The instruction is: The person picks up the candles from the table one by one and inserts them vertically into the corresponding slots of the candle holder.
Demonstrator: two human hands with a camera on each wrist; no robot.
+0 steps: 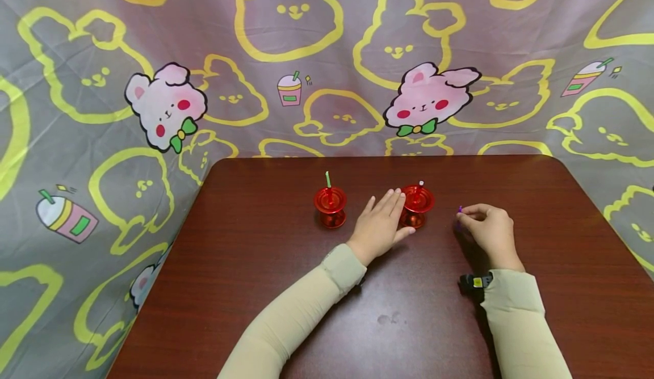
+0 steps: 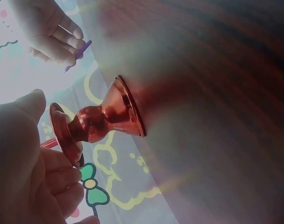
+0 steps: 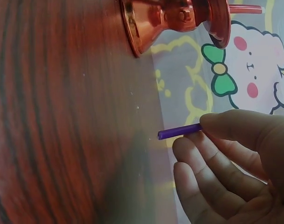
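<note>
My right hand (image 1: 490,231) pinches a thin purple candle (image 3: 180,131) between thumb and fingertips, a little above the table, right of the candle holders. Most of the candle's length shows in the right wrist view, its lower end pointing down at the wood. My left hand (image 1: 377,226) has its fingers stretched out beside a shiny red candle holder (image 1: 413,220), fingertips right at the edge of its dish. A thin red candle (image 3: 244,9) stands upright in that holder. Left of this hand is a matching red candle holder (image 1: 333,219), bearing a thin green candle (image 1: 328,180).
The dark brown wooden table (image 1: 245,288) has rounded far corners. A grey cloth (image 1: 347,38) printed with yellow and pink cartoon animals hangs behind it and along the sides. A black wrist strap (image 1: 472,282) with a yellow patch shows at the right cuff.
</note>
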